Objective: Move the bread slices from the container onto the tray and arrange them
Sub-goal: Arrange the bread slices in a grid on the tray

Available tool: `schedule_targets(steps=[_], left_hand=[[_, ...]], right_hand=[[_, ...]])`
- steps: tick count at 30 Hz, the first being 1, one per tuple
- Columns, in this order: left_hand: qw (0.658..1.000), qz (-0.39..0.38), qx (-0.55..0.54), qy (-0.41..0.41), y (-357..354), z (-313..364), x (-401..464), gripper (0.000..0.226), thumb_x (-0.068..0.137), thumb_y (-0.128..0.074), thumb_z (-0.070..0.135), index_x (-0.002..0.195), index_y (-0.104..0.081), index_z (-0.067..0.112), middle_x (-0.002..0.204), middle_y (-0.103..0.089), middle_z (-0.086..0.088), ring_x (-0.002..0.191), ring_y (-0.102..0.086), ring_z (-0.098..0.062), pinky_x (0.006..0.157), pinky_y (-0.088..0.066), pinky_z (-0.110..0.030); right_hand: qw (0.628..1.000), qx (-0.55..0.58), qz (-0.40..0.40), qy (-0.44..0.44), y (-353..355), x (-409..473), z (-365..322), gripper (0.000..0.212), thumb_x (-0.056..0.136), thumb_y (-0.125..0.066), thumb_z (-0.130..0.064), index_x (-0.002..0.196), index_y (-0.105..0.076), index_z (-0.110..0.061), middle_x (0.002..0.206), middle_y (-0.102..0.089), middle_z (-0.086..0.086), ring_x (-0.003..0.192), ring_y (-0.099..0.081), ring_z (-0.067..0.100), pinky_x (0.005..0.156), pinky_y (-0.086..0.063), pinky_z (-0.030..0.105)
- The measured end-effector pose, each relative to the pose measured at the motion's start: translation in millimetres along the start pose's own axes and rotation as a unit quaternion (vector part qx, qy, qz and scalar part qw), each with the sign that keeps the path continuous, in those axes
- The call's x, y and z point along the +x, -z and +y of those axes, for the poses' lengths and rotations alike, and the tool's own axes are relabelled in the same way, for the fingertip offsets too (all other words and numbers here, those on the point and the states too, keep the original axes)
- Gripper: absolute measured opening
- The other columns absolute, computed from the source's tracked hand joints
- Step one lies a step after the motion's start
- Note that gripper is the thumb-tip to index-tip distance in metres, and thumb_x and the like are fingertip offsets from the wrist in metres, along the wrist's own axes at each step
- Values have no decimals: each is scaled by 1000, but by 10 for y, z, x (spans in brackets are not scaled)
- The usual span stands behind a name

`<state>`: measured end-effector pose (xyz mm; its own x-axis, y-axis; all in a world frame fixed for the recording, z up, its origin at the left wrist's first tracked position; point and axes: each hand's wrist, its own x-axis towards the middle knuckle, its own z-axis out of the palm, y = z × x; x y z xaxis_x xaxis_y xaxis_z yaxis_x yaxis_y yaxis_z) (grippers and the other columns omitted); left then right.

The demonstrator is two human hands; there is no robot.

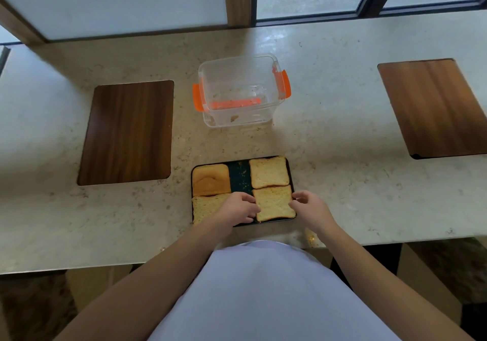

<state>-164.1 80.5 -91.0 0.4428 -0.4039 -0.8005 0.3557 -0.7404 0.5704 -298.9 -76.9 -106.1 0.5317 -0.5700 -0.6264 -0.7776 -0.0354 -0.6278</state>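
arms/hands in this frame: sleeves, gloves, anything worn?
Both forearms are bare, with no sleeves showing in view. Left hand and right hand are bare: no gloves, rings, watch or wristbands visible. A plain pale lavender garment covers the torso.

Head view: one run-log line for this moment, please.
stage: arranging | tray: four slices | container: crumbs only | left hand and right hand: at sides of near-right slice
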Motion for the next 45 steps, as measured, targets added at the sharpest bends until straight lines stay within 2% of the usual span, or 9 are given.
schedule_targets(steps=[8,12,15,21,25,30,37,41,45], left_hand=[[1000,15,28,2,-58,-22,55,51,90,-64,9,139,-50,8,114,-64,-9,98,-66,-18,89,-58,-35],[998,13,66,-11,-76,5,49,51,92,-61,15,141,-49,8,117,-63,-6,97,-65,-15,86,-58,-33],[992,18,115,-44,-98,17,3,51,92,-58,22,141,-47,12,113,-62,-1,96,-64,-16,88,-58,-41],[982,15,174,-69,-64,-14,-29,51,92,-59,17,141,-43,15,100,-64,-2,89,-64,-18,77,-57,-38],[976,9,202,-74,-83,-43,-28,59,93,-54,15,147,-29,15,97,-67,-8,88,-66,-22,78,-56,-48],[983,0,177,-52,-111,-36,27,59,92,-56,15,144,-28,17,98,-69,-13,84,-67,-21,65,-54,-39],[985,0,171,-33,-113,-70,74,62,90,-58,27,144,-28,22,98,-69,-8,91,-70,-23,75,-58,-46],[983,-5,177,-36,-102,-94,65,58,90,-58,32,141,-33,20,96,-67,-4,91,-69,-21,82,-57,-47],[978,24,192,-73,-60,-104,4,51,93,-55,28,139,-36,16,89,-68,-8,75,-65,-18,62,-51,-38]], right_hand=[[996,-82,-15,42,21,-26,81,39,91,-57,-23,129,-63,-16,115,-67,-3,99,-59,11,82,-45,25],[974,-204,-23,91,1,-40,38,27,90,-53,-24,110,-70,-17,107,-68,3,87,-62,14,77,-55,33],[961,-244,0,126,-23,-57,-2,33,92,-52,-25,120,-65,-16,112,-63,2,91,-60,15,81,-54,35],[974,-203,44,88,68,-39,74,31,88,-58,-15,118,-64,-17,106,-66,-3,88,-62,13,73,-53,30],[999,-26,-36,-32,156,16,242,33,85,-68,-9,117,-62,-14,98,-65,1,79,-67,16,51,-50,20],[988,103,-87,-77,161,12,329,34,82,-77,-8,111,-60,-15,101,-67,10,69,-74,22,50,-57,28],[988,109,-68,-81,105,71,340,28,85,-76,-10,109,-63,-9,97,-70,9,77,-72,21,48,-55,24],[990,91,-62,-91,81,122,337,21,84,-77,-14,100,-64,-10,97,-73,13,83,-72,22,58,-56,29],[992,34,-67,-98,110,161,238,28,83,-78,-15,105,-61,-10,96,-70,9,78,-70,19,67,-58,35]])
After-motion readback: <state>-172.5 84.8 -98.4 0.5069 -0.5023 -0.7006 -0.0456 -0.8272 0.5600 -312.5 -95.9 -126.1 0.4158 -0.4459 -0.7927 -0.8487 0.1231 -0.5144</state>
